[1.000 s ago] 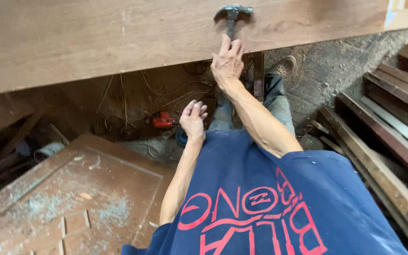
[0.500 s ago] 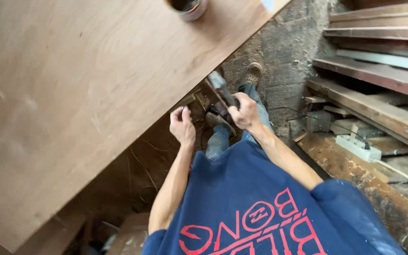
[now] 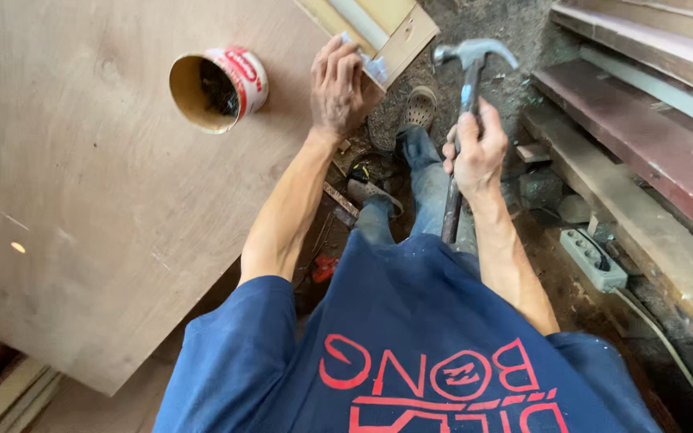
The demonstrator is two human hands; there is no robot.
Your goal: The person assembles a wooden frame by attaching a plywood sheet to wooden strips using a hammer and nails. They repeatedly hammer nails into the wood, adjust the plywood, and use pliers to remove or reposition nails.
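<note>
- Your right hand (image 3: 477, 152) has its fingers wrapped tight on the hammer (image 3: 465, 88), raised beside the plywood sheet (image 3: 106, 216).
- Your left hand (image 3: 337, 88) presses its fingers together at the sheet's corner; I cannot tell what they pinch.
- No blow seems struck yet.

Rough carpentry workshop or building site. Large plywood sheet (image 3: 98, 200) at left, stacked timber planks (image 3: 643, 152) at right, dirt and rubble floor (image 3: 523, 32), power strip (image 3: 593, 258) lying in debris, claw hammer (image 3: 463, 120) in use, open can (image 3: 216, 87) resting on the plywood.
</note>
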